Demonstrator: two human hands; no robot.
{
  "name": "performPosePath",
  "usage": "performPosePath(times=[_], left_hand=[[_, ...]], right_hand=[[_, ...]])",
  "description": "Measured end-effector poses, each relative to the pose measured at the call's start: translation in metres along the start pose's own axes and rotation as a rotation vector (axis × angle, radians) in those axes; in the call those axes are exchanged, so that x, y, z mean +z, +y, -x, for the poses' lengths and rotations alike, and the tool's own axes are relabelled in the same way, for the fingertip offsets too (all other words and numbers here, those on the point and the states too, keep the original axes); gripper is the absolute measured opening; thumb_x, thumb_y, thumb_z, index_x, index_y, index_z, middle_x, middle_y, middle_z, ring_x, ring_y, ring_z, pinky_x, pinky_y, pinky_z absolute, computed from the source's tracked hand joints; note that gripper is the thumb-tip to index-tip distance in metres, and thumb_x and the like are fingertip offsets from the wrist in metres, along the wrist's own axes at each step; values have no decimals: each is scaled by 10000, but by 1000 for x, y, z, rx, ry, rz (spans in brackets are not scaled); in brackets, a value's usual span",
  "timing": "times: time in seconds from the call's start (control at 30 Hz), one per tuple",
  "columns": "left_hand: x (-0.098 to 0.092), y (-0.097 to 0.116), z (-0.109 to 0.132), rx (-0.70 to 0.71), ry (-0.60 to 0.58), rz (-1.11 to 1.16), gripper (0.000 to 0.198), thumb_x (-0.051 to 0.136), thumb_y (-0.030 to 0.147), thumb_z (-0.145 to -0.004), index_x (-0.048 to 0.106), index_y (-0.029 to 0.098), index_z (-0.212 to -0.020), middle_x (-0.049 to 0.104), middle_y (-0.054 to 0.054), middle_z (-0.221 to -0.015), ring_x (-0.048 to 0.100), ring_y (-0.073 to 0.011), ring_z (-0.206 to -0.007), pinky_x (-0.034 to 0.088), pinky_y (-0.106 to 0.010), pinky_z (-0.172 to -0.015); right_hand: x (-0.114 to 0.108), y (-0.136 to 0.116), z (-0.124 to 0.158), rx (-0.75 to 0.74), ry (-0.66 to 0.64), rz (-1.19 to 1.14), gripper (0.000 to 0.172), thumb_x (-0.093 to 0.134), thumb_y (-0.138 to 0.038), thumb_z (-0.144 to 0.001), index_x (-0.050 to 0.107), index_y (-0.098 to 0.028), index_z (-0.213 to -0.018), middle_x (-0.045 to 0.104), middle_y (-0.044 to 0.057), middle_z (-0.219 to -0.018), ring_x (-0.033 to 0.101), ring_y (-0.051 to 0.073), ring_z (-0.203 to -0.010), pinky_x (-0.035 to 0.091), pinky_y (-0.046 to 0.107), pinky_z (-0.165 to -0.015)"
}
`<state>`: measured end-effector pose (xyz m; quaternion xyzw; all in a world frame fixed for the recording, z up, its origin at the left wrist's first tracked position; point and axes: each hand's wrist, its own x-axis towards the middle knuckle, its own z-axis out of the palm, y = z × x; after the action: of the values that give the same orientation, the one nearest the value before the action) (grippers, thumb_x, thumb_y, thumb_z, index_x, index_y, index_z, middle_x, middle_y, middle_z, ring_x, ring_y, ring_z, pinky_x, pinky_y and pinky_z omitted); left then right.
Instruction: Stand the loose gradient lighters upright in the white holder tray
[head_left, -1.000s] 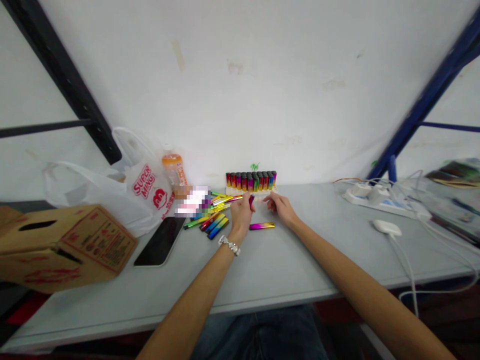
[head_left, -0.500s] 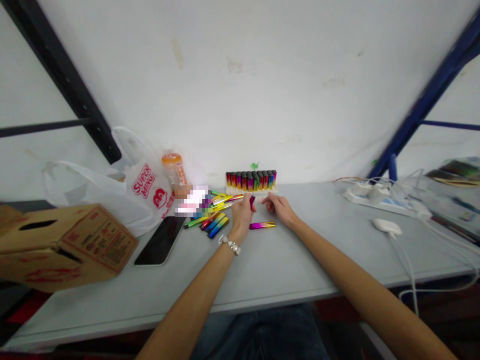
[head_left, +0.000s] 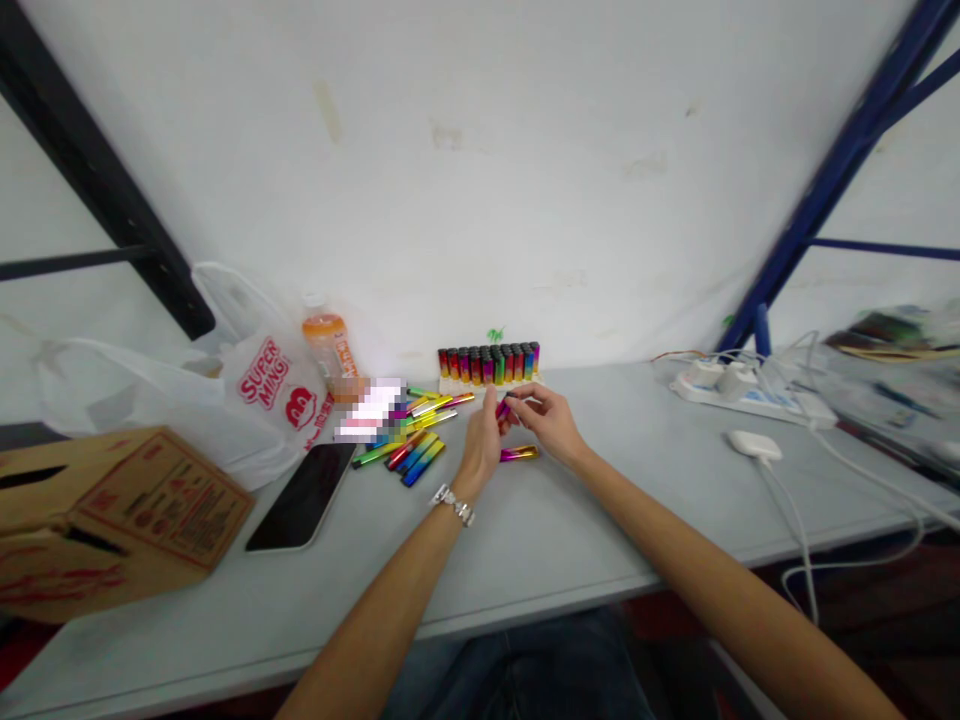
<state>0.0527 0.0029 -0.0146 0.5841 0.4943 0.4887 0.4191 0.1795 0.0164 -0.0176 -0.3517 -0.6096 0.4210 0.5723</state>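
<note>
My left hand [head_left: 480, 440], a bracelet on its wrist, and my right hand [head_left: 547, 420] meet over the grey table [head_left: 570, 520], both pinching a small magenta lighter [head_left: 503, 408] between their fingertips. Another rainbow-coloured lighter [head_left: 519, 454] lies on the table just below my hands. A loose pile of several coloured lighters [head_left: 412, 440] lies to the left. Behind my hands a white rack [head_left: 487, 365] holds a row of upright lighters against the wall.
A black phone [head_left: 304, 495] lies left of the pile, beside a cardboard box [head_left: 105, 520], a white plastic bag [head_left: 247, 400] and an orange bottle [head_left: 330, 345]. A power strip [head_left: 750, 395], a white adapter [head_left: 754, 445] and cables lie right. Blue and black shelf posts flank the wall.
My right hand has moved left to meet my left hand and now pinches the magenta lighter too. The view has shifted slightly to the right.
</note>
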Motion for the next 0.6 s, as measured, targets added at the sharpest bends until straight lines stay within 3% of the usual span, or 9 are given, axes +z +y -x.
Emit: performPosePath(times=[0.1,0.2,0.3,0.4,0.6], left_hand=[[-1,-4,2,125,5,-110,571,283,612,-972,615,167,-840,671,-70,-823,611,-185,-755,472,-305,-690],[-8,-7,4,327,-5,-387,366,605,458,-887,615,167,-1110,669,-103,-1103,611,-234,-1016,474,-375,-915],[-17,-10,5,419,-193,-615,295,724,365,-813,664,183,-1037,668,-87,-1084,594,-257,-1065,454,-398,-963],[-21,-13,4,409,-346,-699,190,714,340,-835,704,197,-959,684,-71,-1023,610,-240,-1003,465,-370,-916],[-21,-21,-2,419,-371,-670,149,668,287,-873,730,186,-964,697,-71,-975,622,-219,-932,476,-342,-866]], right_hand=[[-11,-5,-2,38,51,-48,395,770,-522,-724,606,-190,-862,611,-23,-633,534,106,-504,428,256,-498],[-34,-7,-12,-6,124,-22,389,769,-507,-729,586,-191,-863,648,-5,-674,593,124,-547,458,252,-495],[-61,-2,-30,-61,174,70,402,772,-493,-717,581,-194,-907,675,5,-744,656,145,-600,497,252,-510],[-83,7,-54,-94,175,184,348,748,-440,-730,586,-188,-908,684,15,-809,679,142,-623,523,248,-532],[-99,26,-105,-130,102,463,168,668,-291,-787,615,-180,-900,695,21,-827,680,136,-643,555,261,-605]])
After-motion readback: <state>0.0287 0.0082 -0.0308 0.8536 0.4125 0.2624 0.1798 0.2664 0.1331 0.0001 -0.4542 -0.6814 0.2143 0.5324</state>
